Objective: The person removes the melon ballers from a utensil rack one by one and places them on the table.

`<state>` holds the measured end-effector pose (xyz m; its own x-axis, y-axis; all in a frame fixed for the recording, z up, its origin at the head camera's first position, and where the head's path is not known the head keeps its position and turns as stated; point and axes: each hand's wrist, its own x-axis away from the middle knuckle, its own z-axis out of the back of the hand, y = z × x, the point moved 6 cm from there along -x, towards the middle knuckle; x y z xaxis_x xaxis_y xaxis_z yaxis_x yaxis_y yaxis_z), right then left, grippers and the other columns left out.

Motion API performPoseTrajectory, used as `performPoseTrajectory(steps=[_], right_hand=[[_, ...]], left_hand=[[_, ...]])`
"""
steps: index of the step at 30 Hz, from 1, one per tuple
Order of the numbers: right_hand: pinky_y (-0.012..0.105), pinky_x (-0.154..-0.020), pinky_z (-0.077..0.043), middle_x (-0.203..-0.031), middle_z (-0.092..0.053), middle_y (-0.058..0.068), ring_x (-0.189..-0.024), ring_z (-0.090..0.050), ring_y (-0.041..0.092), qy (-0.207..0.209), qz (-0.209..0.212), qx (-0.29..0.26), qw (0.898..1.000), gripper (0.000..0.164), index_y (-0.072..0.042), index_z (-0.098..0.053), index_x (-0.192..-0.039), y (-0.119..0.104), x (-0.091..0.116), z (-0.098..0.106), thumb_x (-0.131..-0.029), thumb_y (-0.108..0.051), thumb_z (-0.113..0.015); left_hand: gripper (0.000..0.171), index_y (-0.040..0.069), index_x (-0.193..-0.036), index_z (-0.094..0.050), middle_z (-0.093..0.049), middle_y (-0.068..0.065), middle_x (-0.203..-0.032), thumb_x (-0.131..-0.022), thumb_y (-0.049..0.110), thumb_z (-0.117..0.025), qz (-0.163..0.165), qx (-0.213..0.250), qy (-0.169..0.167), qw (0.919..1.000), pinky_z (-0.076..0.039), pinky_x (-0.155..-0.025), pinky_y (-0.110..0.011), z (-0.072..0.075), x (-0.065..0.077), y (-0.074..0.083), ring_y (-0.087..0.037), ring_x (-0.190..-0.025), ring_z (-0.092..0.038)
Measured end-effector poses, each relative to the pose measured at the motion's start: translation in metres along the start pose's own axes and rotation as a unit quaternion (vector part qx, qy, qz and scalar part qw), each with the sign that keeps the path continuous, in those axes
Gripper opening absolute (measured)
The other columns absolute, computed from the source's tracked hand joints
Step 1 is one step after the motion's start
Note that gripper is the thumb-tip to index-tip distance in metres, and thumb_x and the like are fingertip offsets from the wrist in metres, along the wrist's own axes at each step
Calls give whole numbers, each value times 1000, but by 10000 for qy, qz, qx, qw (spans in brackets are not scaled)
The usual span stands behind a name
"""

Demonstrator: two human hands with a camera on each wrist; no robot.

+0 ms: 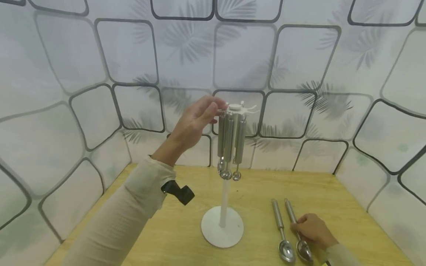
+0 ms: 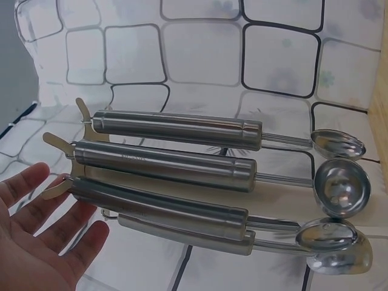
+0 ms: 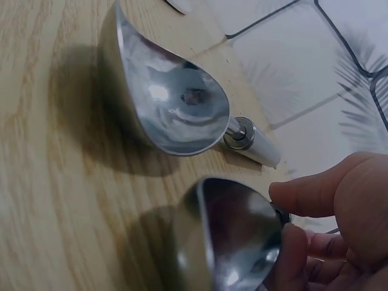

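A white stand with hooks [image 1: 234, 107] at its top holds several metal ice cream scoops [image 1: 229, 142], bowls down. My left hand [image 1: 196, 118] is at the hooks on the left side. In the left wrist view its fingers [image 2: 91, 239] are loosely spread around one hook tip, beside the hanging handles. At the lower right, my right hand [image 1: 313, 227] pinches an ice cream scoop [image 1: 303, 251] by its handle, close over the table. The right wrist view shows that scoop's bowl [image 3: 236, 236] facing the thumb. A second loose scoop [image 1: 287, 251] lies just left of it, bowl up.
The stand's round white base [image 1: 222, 236] rests on a light wooden table [image 1: 173, 229]. Patterned wall covering [image 1: 186, 55] encloses the table at the back and both sides. A black strap [image 1: 179, 192] sticks out from the left sleeve.
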<state>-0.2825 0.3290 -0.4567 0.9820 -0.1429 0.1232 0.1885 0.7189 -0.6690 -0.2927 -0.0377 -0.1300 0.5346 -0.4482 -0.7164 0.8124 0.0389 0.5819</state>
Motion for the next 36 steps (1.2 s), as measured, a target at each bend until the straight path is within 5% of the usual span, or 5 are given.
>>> performPoseTrajectory(steps=[6,14,25,31,36], right_hand=[[34,-62,-55,-85,-62,11,-70,-60,20,-31,185,-206,9996,41,12,-55,-106,-3,-6,14,-90,-23,-67],[35,-73,-57,-106,-62,20,-88,-64,24,-58,996,-1679,9807,36,13,-47,-124,-49,-8,40,-102,-16,-48],[31,-75,-57,-103,-64,9,-87,-66,15,-152,2439,-2597,9343,40,6,-53,-118,-134,5,56,-105,-30,-41],[29,-76,-57,-100,-64,5,-89,-66,16,-677,3194,-3196,8895,19,-9,-59,-110,-179,16,51,-104,-21,-45],[28,-76,-57,-100,-65,3,-89,-65,14,-1035,3596,-3575,8557,18,-14,-61,-109,-210,22,48,-105,-16,-44]], left_hand=[[34,-6,-121,-52,-57,-19,-124,-102,17,-34,-47,-37,-35,10000,-47,-92,-42,1,-3,3,-30,-114,-56],[35,-6,-119,-53,-57,-19,-124,-101,18,-34,-135,-99,-17,9999,-48,-90,-44,4,-2,5,-30,-113,-56],[32,-5,-118,-53,-58,-19,-123,-102,16,-36,-15,-65,2,10000,-48,-91,-45,3,0,3,-31,-113,-56],[34,-6,-119,-53,-56,-19,-124,-102,17,-35,27,-55,-13,10000,-48,-92,-46,1,1,0,-31,-114,-55],[35,-6,-120,-53,-56,-19,-124,-102,18,-35,22,9,8,10000,-48,-92,-45,1,0,-3,-32,-115,-55]])
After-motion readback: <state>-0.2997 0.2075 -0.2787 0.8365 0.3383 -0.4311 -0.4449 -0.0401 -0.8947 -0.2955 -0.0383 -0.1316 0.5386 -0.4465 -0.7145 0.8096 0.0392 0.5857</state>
